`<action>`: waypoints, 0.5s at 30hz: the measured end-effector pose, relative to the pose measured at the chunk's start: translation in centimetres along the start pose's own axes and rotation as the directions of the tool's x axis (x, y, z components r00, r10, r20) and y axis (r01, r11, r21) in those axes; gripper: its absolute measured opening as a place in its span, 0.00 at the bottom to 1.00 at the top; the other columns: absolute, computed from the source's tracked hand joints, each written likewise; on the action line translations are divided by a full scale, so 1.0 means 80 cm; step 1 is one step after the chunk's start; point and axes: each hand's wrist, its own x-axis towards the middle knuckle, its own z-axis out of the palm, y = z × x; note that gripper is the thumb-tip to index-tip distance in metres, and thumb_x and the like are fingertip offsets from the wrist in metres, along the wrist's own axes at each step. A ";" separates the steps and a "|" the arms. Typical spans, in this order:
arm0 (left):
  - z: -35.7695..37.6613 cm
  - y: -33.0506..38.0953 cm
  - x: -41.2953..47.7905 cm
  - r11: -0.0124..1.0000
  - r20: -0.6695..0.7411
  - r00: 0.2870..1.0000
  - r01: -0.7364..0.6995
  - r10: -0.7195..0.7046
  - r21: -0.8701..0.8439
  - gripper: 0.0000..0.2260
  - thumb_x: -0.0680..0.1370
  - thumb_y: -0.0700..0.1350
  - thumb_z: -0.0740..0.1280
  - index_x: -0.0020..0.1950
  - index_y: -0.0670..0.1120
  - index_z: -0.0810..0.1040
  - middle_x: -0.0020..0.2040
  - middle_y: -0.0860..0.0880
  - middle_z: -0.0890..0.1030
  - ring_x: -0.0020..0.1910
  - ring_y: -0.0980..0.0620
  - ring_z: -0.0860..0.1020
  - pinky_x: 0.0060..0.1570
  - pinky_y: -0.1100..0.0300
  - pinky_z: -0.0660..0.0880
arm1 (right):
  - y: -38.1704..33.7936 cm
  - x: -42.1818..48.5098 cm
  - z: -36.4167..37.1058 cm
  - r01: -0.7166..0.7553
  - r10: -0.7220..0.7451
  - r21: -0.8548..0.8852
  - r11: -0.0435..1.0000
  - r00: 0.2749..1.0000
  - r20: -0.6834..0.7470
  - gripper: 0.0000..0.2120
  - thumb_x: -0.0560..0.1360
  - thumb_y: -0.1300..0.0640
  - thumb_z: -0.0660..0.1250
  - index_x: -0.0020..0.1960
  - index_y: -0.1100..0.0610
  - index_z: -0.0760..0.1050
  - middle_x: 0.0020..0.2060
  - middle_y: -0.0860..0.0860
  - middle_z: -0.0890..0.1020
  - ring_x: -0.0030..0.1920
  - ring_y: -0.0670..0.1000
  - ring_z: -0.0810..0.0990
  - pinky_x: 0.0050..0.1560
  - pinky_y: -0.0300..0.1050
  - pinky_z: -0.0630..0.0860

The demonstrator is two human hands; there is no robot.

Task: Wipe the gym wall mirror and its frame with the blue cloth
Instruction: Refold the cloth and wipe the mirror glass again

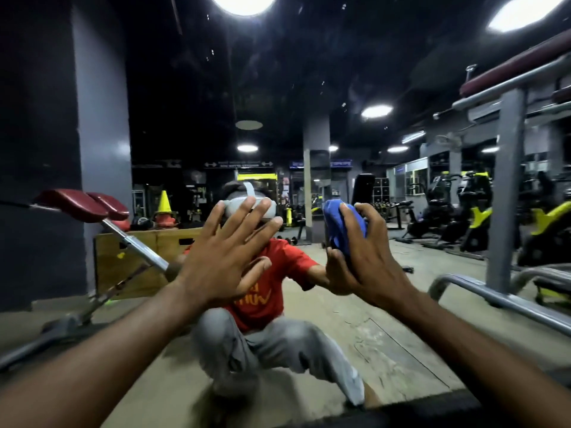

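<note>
Left hand (222, 257) lies spread flat on the mirror (340, 72); right hand (374, 261) grips the blue cloth (338, 225).

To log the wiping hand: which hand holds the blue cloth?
The right hand grips the cloth; the left hand is flat, fingers spread, holding nothing.

ceiling (278, 72): dark, round lights (243, 3) lit | pillar (315, 180): grey, mid-room | floor (386, 304): tan, scuffed | left: bench (83, 205) with red pads, wooden box (139, 257) behind it, yellow cone (164, 201) beyond | right: grey steel rack (506, 180), black-and-yellow bikes (472, 211) behind
</note>
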 end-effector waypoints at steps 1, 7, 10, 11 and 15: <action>0.000 -0.003 -0.004 1.000 -0.001 1.000 -0.012 0.012 -0.003 0.32 0.81 0.62 0.59 0.82 0.50 0.61 0.83 0.42 0.57 0.82 0.42 0.56 0.75 0.34 0.59 | 0.002 0.000 -0.007 0.042 -0.040 -0.047 0.998 0.999 0.037 0.36 0.77 0.55 0.67 0.79 0.63 0.55 0.72 0.62 0.57 0.69 0.62 0.63 0.66 0.60 0.73; -0.005 -0.041 -0.007 0.996 -0.002 0.996 -0.092 0.092 0.006 0.32 0.79 0.64 0.58 0.81 0.53 0.64 0.82 0.41 0.59 0.80 0.39 0.59 0.74 0.33 0.60 | 0.006 0.015 -0.032 -0.071 0.070 -0.163 0.984 0.997 -0.015 0.23 0.82 0.44 0.59 0.75 0.49 0.65 0.65 0.53 0.72 0.53 0.49 0.75 0.44 0.40 0.77; -0.008 -0.054 -0.017 0.999 0.004 0.999 -0.054 0.054 -0.002 0.32 0.78 0.65 0.56 0.80 0.53 0.65 0.82 0.41 0.59 0.80 0.38 0.60 0.73 0.32 0.58 | -0.011 0.020 -0.017 -0.318 0.285 -0.109 0.942 0.927 -0.244 0.26 0.79 0.48 0.67 0.76 0.49 0.68 0.56 0.52 0.74 0.49 0.47 0.72 0.39 0.41 0.72; -0.008 -0.058 -0.021 0.999 0.001 0.999 -0.044 0.044 -0.011 0.32 0.78 0.65 0.56 0.80 0.53 0.65 0.82 0.41 0.59 0.80 0.38 0.60 0.73 0.32 0.58 | -0.021 0.023 -0.008 -0.391 0.351 -0.097 0.915 0.893 -0.282 0.28 0.78 0.51 0.69 0.76 0.49 0.68 0.55 0.52 0.74 0.49 0.49 0.73 0.39 0.42 0.72; -0.008 -0.067 -0.036 0.999 0.006 1.000 -0.029 0.029 -0.034 0.32 0.78 0.63 0.57 0.80 0.52 0.66 0.82 0.41 0.59 0.80 0.39 0.60 0.72 0.31 0.60 | -0.082 0.027 0.025 -0.444 0.426 -0.007 0.896 0.865 -0.264 0.27 0.79 0.47 0.64 0.77 0.51 0.68 0.54 0.53 0.72 0.49 0.50 0.72 0.41 0.41 0.73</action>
